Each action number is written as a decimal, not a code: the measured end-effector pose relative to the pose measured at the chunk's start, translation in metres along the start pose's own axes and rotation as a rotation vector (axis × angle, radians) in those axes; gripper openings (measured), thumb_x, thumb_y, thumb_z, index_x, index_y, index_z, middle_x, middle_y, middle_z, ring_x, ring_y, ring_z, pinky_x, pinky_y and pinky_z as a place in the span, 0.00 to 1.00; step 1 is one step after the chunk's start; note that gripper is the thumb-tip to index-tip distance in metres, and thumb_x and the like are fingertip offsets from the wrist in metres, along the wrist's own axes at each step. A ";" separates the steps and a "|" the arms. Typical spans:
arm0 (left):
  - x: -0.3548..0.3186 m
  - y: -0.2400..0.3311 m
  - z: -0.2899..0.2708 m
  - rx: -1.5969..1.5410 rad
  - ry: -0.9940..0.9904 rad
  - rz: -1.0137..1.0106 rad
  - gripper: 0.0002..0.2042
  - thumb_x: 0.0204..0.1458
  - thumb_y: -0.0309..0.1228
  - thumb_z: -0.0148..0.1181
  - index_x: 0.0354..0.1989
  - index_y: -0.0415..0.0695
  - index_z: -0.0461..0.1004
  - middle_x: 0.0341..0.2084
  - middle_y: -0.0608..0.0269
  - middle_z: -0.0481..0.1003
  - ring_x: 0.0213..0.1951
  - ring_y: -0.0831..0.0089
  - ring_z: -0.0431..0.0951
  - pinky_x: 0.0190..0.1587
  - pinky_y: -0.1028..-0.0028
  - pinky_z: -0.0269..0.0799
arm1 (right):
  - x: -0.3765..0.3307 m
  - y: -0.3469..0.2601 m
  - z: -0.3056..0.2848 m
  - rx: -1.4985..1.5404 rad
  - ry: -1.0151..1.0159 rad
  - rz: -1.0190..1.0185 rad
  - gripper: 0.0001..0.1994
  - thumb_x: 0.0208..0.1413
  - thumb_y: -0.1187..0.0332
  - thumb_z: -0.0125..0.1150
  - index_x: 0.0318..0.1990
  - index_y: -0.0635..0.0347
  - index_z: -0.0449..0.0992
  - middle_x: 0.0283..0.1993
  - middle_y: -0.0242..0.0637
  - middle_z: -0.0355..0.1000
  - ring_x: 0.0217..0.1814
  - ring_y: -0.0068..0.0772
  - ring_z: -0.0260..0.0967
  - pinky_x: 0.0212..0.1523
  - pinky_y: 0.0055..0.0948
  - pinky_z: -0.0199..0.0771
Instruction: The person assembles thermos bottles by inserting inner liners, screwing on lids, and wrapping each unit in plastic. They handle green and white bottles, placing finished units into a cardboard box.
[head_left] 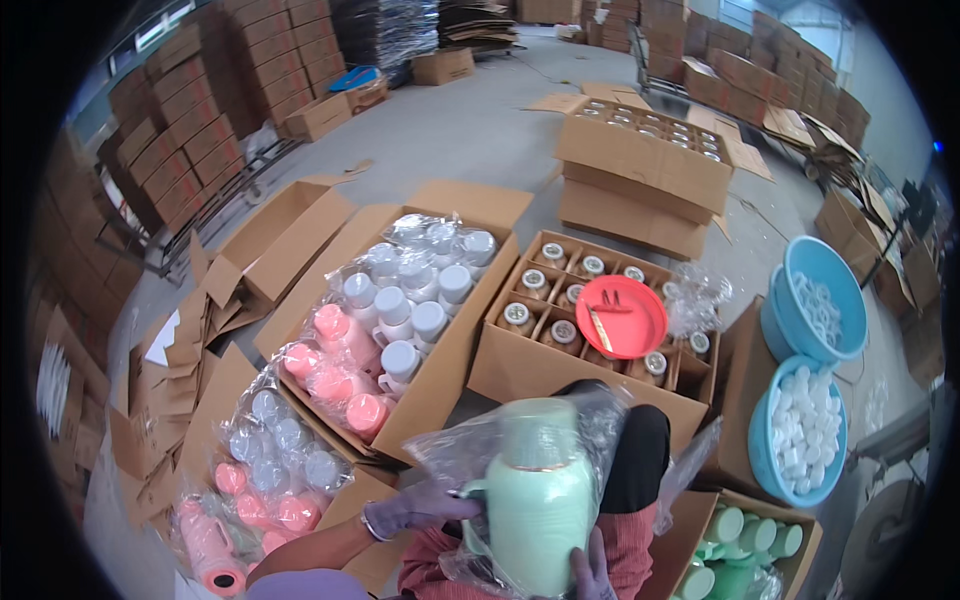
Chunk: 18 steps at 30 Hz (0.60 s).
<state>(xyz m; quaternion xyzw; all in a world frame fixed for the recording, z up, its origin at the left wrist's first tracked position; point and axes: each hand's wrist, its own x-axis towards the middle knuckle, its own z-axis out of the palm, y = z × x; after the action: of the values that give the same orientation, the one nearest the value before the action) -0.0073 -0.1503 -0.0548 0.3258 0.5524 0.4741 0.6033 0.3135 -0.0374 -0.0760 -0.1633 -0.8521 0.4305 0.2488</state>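
A pale green thermos jug [540,510] with a matching lid stands upright over my lap. Clear plastic film [445,447] spreads out around it on both sides. My left hand [425,505], in a purple-grey glove, grips the jug at its handle side. Low on the opposite side, my right hand [592,572] holds the jug's body, its glove partly cut off by the lower edge. To the right, an open carton [810,555] contains more green jugs. On the left, a carton [470,345] holds bagged pink jugs [345,385] and grey-white ones [398,305].
Ahead, a divided carton [590,372] holds bottle-like inserts, with a red basin [640,338] on top. Two blue basins [770,440] at right hold white caps and rings. More bagged jugs [250,505] lie at lower left. Another carton [645,165] stands farther off; stacked boxes [190,130] line the back.
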 end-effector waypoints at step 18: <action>0.019 -0.148 -0.319 -0.512 1.280 0.423 0.16 0.60 0.36 0.53 0.51 0.39 0.73 0.45 0.60 0.76 0.47 0.68 0.77 0.48 0.67 0.71 | 0.219 0.040 0.025 -0.603 -0.081 -0.315 0.23 0.43 0.64 0.67 0.50 0.55 0.75 0.58 0.45 0.67 0.65 0.54 0.59 0.66 0.60 0.56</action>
<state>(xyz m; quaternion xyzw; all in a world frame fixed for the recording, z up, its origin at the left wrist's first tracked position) -0.2887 -0.2246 -0.2536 -0.0674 0.5942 0.7933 0.1140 0.1220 0.0773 -0.0592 -0.0786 -0.9650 0.1215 0.2187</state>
